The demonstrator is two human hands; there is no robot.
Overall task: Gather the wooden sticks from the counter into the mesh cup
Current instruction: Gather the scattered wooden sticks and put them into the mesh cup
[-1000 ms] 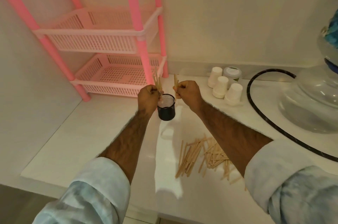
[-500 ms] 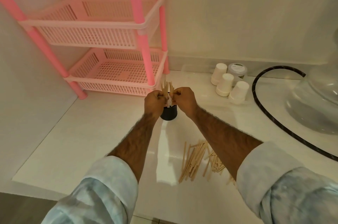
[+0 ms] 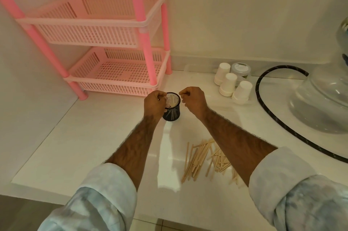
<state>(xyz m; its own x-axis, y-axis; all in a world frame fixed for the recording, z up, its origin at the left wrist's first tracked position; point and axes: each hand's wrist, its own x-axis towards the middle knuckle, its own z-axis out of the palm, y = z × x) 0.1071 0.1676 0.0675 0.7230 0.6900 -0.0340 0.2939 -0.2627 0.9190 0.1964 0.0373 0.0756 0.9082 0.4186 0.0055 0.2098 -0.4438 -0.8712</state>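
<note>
A black mesh cup (image 3: 172,113) stands on the white counter (image 3: 98,136), with pale wooden sticks (image 3: 171,99) lying inside it. My left hand (image 3: 154,103) is against the cup's left rim, fingers curled, and no stick shows in it. My right hand (image 3: 194,99) hovers just right of the cup with its fingers curled and nothing in them. A loose pile of wooden sticks (image 3: 205,159) lies on the counter nearer to me, partly hidden under my right forearm.
A pink plastic rack (image 3: 116,78) stands behind the cup at the left. Three upturned white paper cups (image 3: 233,87) and a lidded jar (image 3: 241,69) sit at the back right. A black hose (image 3: 263,106) curves around a large clear water bottle (image 3: 323,102).
Both hands held sticks upright over the cup; those sticks now lie in the cup. The hands have parted to either side of it, the right one moving off to the right.
</note>
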